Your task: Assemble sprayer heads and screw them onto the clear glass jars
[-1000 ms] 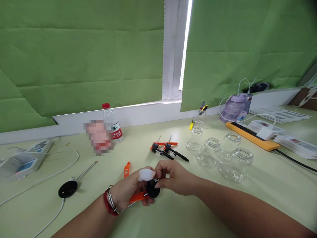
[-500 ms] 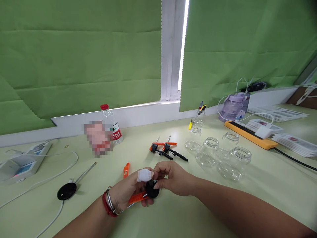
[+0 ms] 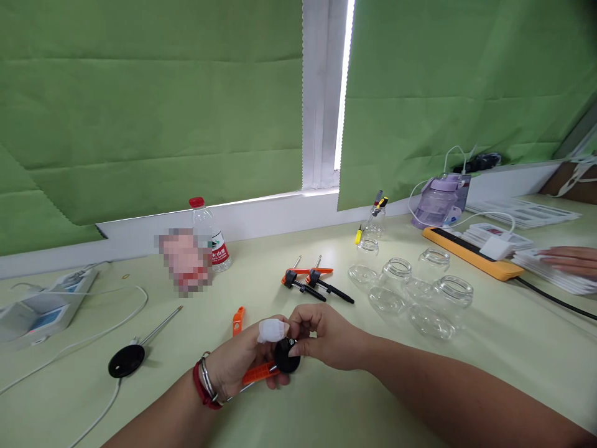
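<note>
My left hand (image 3: 247, 354), with a white wrap on one finger, is closed around an orange strip (image 3: 260, 373) with a metal rod along it. At its end is a round black piece (image 3: 286, 359) with a small silver spot near the top. My right hand (image 3: 317, 336) is closed at the black piece, its thumb pressed on the rim; the index fingertip is partly hidden. Behind my left wrist lies a loose orange strip (image 3: 238, 320). Farther back rest two orange-and-black assemblies (image 3: 310, 280) with metal rods.
Several clear jars (image 3: 433, 311) stand right. At left are a black disc-shaped device (image 3: 126, 361), a screwdriver shaft (image 3: 161, 325) and a white power strip (image 3: 60, 311). A water bottle (image 3: 219, 252), orange power strip (image 3: 471, 254) and purple jug (image 3: 436, 202) sit behind. Another person's hand (image 3: 573, 258) reaches in right.
Another person's hand has come in at the right edge over the white stack. My own hands and the held piece look almost unmoved.
</note>
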Demonstrator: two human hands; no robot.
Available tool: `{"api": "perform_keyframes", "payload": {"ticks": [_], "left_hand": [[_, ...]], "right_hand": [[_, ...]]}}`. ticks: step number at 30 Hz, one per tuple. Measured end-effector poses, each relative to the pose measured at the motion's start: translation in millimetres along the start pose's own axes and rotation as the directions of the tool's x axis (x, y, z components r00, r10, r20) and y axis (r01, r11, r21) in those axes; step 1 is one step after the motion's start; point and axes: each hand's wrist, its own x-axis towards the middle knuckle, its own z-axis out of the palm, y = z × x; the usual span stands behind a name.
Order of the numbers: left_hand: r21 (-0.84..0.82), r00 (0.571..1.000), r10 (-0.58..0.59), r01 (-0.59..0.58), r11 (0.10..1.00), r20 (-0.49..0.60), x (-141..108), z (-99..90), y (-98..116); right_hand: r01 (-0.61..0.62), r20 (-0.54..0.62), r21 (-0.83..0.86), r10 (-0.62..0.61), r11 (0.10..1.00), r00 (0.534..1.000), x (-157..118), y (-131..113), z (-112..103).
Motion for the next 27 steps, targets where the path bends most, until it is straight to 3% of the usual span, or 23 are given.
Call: {"api": "perform_keyframes", "payload": {"ticks": [27], "left_hand": [[-0.023,1.000,-0.015,0.015,1.000,-0.006,-2.7,3.3,0.5]], "right_hand": [[0.001,-0.019,-0.023,-0.001,1.000,1.000,-1.3,-0.4,0.7]]}}
